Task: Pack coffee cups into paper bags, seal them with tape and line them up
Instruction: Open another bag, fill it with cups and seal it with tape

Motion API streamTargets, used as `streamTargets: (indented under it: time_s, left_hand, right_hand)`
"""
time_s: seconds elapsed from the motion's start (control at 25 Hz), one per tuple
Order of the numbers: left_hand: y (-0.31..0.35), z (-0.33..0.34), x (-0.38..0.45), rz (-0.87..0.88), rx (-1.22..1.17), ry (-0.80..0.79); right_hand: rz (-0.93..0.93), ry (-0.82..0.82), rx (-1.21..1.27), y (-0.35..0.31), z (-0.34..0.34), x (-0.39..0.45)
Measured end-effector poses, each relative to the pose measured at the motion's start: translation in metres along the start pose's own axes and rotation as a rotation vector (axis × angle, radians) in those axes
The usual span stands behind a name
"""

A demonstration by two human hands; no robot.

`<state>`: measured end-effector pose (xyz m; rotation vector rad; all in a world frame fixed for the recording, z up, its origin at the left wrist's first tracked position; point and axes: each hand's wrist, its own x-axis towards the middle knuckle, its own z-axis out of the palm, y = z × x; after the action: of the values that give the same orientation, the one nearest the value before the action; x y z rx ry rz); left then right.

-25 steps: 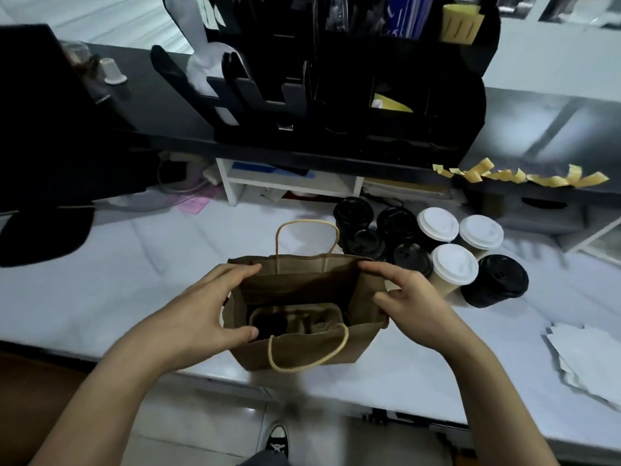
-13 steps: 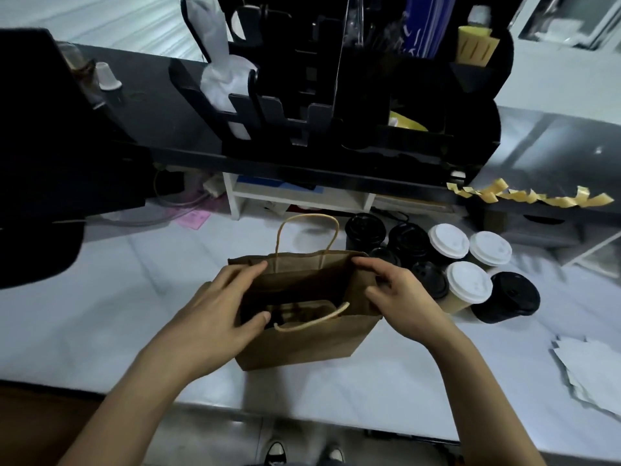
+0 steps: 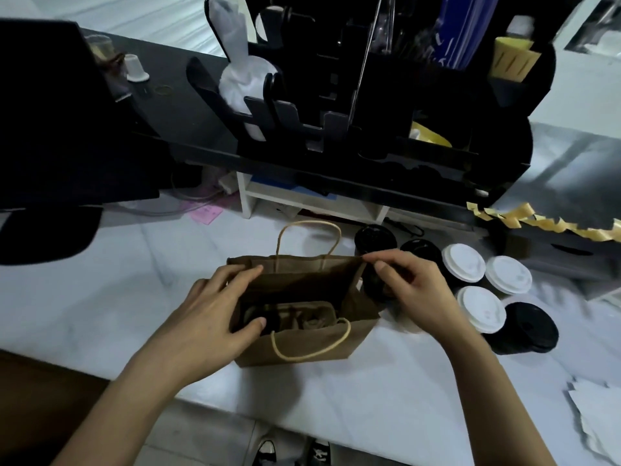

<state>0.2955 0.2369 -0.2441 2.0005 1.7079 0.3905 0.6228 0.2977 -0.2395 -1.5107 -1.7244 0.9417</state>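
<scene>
— Where do we hold the paper bag (image 3: 302,341)?
— By its rim: our left hand (image 3: 205,317) grips the near-left edge, our right hand (image 3: 413,287) pinches the far-right corner. Thin, floppy paper, we judge.
— Cups (image 3: 480,309)?
— Just right of our right hand; light, squashable.

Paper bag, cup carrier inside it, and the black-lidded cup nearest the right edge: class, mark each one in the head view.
paper bag (image 3: 312,344), head view, near front wall
cup carrier (image 3: 302,317), head view, top surface inside the bag
black-lidded cup (image 3: 529,326), head view, centre of its lid
</scene>
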Motion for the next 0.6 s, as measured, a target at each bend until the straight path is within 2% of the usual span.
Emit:
streamTargets:
  time_s: [0.32,0.36,0.44,0.52,0.6]
  left_hand:
    - [0.01,0.01,-0.004,-0.025,-0.005,0.039]
    - [0.01,0.01,-0.005,-0.032,-0.008,0.044]
    - [0.01,0.012,-0.007,-0.041,-0.012,0.056]
    - [0.01,0.013,-0.007,-0.051,-0.011,0.06]
    - [0.011,0.013,-0.007,-0.064,-0.007,0.062]
  right_hand:
    - [-0.069,0.106,0.053,0.023,-0.002,0.008]
    - [-0.031,0.127,-0.023,0.028,-0.003,0.01]
    - [0.048,0.123,-0.383,0.039,-0.005,0.016]
    - [0.06,0.047,-0.703,0.046,-0.005,0.018]
    - [0.066,-0.02,-0.823,0.05,-0.002,0.02]
